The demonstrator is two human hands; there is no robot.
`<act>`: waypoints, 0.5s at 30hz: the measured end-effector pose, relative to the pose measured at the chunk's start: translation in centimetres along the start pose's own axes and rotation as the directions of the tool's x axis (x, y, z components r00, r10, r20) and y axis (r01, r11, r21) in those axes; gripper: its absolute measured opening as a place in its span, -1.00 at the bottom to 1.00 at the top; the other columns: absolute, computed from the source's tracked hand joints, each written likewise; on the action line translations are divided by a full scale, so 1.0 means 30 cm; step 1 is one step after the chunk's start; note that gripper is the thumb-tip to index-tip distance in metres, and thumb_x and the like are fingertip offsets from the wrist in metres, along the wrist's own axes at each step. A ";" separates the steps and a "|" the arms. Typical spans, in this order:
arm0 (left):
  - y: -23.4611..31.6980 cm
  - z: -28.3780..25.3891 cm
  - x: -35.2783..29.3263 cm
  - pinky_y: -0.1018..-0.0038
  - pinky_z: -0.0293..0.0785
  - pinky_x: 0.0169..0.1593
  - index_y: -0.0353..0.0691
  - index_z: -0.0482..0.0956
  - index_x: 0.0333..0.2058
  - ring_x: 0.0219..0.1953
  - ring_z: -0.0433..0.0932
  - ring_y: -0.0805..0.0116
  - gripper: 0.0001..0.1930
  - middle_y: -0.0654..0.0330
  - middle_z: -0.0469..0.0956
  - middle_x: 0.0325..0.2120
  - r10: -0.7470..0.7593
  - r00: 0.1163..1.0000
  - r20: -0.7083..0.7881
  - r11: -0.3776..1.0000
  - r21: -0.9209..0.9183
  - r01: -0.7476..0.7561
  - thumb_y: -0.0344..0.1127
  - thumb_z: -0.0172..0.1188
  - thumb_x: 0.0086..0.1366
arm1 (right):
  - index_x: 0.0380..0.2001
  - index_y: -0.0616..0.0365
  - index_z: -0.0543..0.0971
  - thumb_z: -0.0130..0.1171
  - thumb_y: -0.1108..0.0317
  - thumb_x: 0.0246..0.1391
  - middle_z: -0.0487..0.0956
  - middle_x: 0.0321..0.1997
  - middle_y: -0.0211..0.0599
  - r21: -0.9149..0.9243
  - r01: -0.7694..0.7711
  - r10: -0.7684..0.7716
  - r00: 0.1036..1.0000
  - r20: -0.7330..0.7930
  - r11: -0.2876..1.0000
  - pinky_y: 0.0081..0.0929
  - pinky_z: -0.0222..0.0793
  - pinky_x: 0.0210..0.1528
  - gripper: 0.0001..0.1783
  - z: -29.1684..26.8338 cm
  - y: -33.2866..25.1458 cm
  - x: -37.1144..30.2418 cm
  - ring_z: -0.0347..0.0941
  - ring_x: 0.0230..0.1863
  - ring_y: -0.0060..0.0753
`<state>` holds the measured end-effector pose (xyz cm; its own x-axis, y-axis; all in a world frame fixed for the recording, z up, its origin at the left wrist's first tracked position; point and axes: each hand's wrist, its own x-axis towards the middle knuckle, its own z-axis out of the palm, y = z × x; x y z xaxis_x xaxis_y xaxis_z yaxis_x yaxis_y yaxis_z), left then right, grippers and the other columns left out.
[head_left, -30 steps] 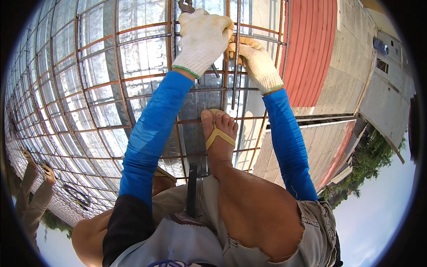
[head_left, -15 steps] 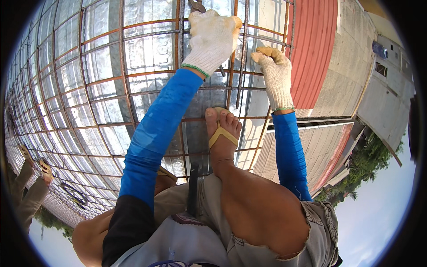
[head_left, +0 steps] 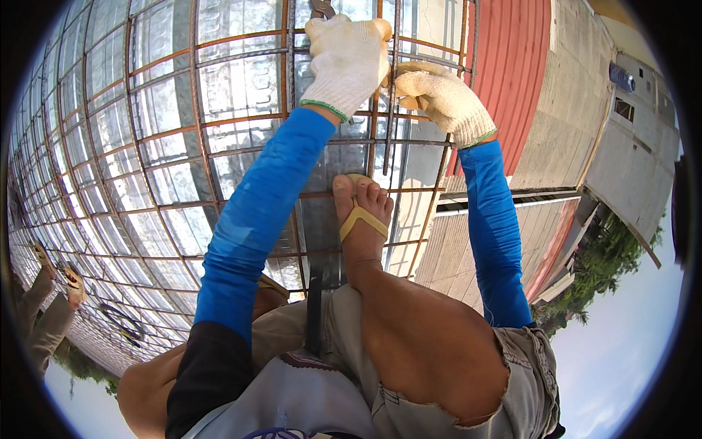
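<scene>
My left hand [head_left: 345, 60], in a white knit glove, is closed around a pair of pliers whose metal jaws [head_left: 322, 8] stick out past the fist at the top edge. It lies over the rusty rebar grid [head_left: 196, 102]. Close by on the right, my right hand [head_left: 439, 99], in a matching glove, has its fingers curled together beside a short upright bar [head_left: 393, 139]. Whatever sits between those fingertips is hidden. Both forearms wear blue sleeves. My sandalled foot [head_left: 363, 219] rests below the hands, among the bars.
Shiny corrugated metal sheeting [head_left: 238, 84] lies beneath the grid. A red corrugated roof [head_left: 512, 88] and grey roofing [head_left: 578, 102] extend to the right, with a gap [head_left: 512, 196] between roofs. Another person's feet [head_left: 73, 287] stand at far left, near a black coil [head_left: 123, 322].
My right hand has moved left and turned inward, up to the upright bar near my left hand. My left hand has barely shifted and keeps hold of the pliers.
</scene>
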<state>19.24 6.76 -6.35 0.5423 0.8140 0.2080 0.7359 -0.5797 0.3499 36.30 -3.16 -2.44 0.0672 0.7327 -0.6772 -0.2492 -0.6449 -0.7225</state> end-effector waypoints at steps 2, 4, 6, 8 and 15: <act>-0.012 0.007 0.000 0.07 0.36 -0.14 0.22 0.81 -0.17 -0.44 0.72 0.27 -0.87 0.30 0.75 -0.50 -0.004 1.000 -0.005 1.000 -0.012 0.004 -0.08 0.32 0.41 | 0.10 0.37 0.64 0.30 0.32 0.32 0.70 -0.13 -0.26 0.098 -0.061 0.049 0.992 0.117 0.993 -0.52 0.59 -0.21 -0.61 -0.048 0.037 0.042 0.61 -0.24 -0.46; -0.014 0.005 0.003 0.07 0.37 -0.16 0.21 0.81 -0.17 -0.45 0.71 0.29 -0.86 0.32 0.75 -0.50 0.002 1.000 0.012 1.000 -0.021 -0.002 -0.07 0.30 0.42 | 0.01 0.33 0.66 0.32 0.26 0.33 0.67 -0.18 -0.30 0.268 -0.108 0.072 0.987 0.142 0.957 -0.50 0.50 -0.17 -0.65 -0.021 0.061 0.032 0.55 -0.25 -0.50; -0.014 -0.005 0.012 0.06 0.37 -0.19 0.21 0.81 -0.16 -0.46 0.71 0.31 -0.85 0.33 0.75 -0.49 0.021 0.998 0.054 0.999 -0.026 -0.020 -0.06 0.28 0.44 | -0.04 0.29 0.68 0.30 0.21 0.35 0.67 -0.19 -0.32 0.206 -0.089 0.059 0.988 0.146 0.975 -0.48 0.48 -0.13 -0.67 -0.036 0.078 0.047 0.51 -0.25 -0.51; -0.019 -0.017 0.021 0.06 0.37 -0.21 0.21 0.81 -0.17 -0.47 0.70 0.32 -0.83 0.34 0.75 -0.49 0.006 0.997 0.080 1.000 -0.015 -0.005 -0.04 0.26 0.45 | -0.09 0.24 0.71 0.29 0.15 0.37 0.67 -0.21 -0.34 0.115 -0.135 0.108 0.972 0.209 0.984 -0.46 0.44 -0.16 -0.67 -0.034 0.063 0.071 0.43 -0.29 -0.51; -0.019 -0.024 0.033 0.06 0.36 -0.18 0.23 0.81 -0.18 -0.50 0.68 0.31 -0.81 0.34 0.74 -0.51 -0.022 0.995 0.101 0.999 -0.046 0.027 0.00 0.24 0.46 | -0.04 0.28 0.71 0.36 0.21 0.31 0.69 -0.18 -0.30 0.240 -0.013 0.032 0.997 -0.073 0.971 -0.49 0.58 -0.08 -0.66 0.023 0.078 0.031 0.58 -0.22 -0.46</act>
<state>19.05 7.92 -5.70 0.5643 0.8187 0.1065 0.7309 -0.5554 0.3967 35.11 -3.83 -4.66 0.1295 0.6942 -0.7080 -0.4745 -0.5836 -0.6590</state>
